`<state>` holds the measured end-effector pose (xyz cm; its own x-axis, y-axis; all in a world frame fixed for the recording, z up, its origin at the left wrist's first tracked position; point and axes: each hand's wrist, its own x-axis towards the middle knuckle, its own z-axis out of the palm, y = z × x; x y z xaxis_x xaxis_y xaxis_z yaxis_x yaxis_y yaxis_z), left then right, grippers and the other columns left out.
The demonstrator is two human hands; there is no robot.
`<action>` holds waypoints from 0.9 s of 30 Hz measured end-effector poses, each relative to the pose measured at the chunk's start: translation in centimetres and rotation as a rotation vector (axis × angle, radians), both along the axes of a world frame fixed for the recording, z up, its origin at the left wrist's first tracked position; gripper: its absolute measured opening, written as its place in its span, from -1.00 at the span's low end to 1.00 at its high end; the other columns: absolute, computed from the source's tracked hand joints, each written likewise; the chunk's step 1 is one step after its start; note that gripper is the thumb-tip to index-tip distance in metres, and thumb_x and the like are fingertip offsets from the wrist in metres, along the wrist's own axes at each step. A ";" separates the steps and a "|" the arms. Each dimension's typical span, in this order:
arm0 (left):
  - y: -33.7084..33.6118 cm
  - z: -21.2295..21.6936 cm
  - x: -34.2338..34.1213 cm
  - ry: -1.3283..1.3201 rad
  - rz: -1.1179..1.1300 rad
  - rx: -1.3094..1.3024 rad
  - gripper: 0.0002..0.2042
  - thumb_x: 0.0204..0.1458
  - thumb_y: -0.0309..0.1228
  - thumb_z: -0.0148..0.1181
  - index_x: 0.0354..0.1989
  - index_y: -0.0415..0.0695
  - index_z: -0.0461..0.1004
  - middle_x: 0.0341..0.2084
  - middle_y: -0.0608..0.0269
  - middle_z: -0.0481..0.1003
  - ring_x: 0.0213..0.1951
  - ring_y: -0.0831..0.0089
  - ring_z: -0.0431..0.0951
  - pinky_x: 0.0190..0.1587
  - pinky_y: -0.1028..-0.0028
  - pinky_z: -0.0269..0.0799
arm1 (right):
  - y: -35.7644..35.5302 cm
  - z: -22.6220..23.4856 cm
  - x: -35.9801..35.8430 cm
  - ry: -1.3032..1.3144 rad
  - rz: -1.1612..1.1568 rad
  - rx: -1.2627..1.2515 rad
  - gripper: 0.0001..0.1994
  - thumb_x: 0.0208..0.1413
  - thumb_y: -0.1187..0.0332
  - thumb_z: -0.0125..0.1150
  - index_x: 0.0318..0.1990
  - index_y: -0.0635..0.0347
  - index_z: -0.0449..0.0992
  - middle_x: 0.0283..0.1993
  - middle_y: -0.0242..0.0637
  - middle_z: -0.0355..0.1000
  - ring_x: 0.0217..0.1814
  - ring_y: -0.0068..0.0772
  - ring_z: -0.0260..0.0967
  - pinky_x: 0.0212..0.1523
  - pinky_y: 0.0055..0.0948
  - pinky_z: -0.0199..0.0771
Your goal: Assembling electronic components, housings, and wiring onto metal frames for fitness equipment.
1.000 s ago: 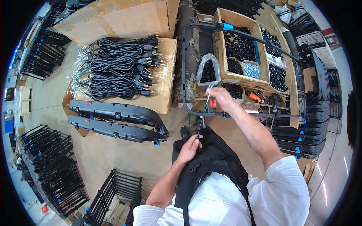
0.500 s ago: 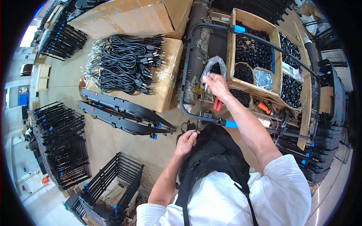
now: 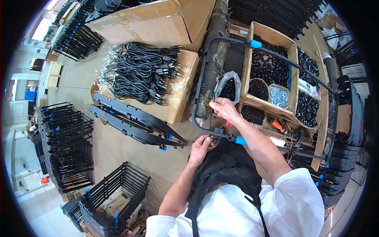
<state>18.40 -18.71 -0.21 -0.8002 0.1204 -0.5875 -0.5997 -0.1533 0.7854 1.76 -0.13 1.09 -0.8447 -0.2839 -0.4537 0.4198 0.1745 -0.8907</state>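
A black tubular frame (image 3: 200, 79) with blue fittings rests across the roller and parts bins in front of me. My right hand (image 3: 225, 110) is closed inside the frame's left side, pinching a thin dark cord (image 3: 211, 121). The cord runs down toward my left hand (image 3: 200, 148), whose thumb and fingers are closed on its lower part beside the frame's near bar. Fine light strands stick up past my right hand. Just beyond it lies a clear plastic bag (image 3: 236, 85) of small black parts. Red handles (image 3: 228, 124) are mostly hidden below my right wrist.
Bundled black power cords (image 3: 138, 73) lie on a cardboard box (image 3: 185, 85) at left. Two black curved frames (image 3: 134, 122) lean before it. A wooden bin (image 3: 272, 28) holds black parts and screws (image 3: 279, 96). An orange-handled tool (image 3: 276, 125) lies below. Stacked frames (image 3: 65, 146) stand around.
My right hand has come down toward me along the cord, nearer my left hand. My left hand has shifted slightly right. The whole view has shifted a little.
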 end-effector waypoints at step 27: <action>0.7 1.0 -1.3 -0.083 0.087 0.074 -0.82 0.39 -0.39 0.11 -0.10 -0.24 0.57 -0.25 0.24 0.66 -0.21 0.51 0.62 -0.07 0.47 0.53 | 4.1 -5.7 -8.1 0.605 0.726 1.160 -0.78 0.13 0.23 0.25 -0.22 0.14 0.68 -0.19 0.00 0.63 -0.04 0.12 0.60 -0.01 0.02 0.59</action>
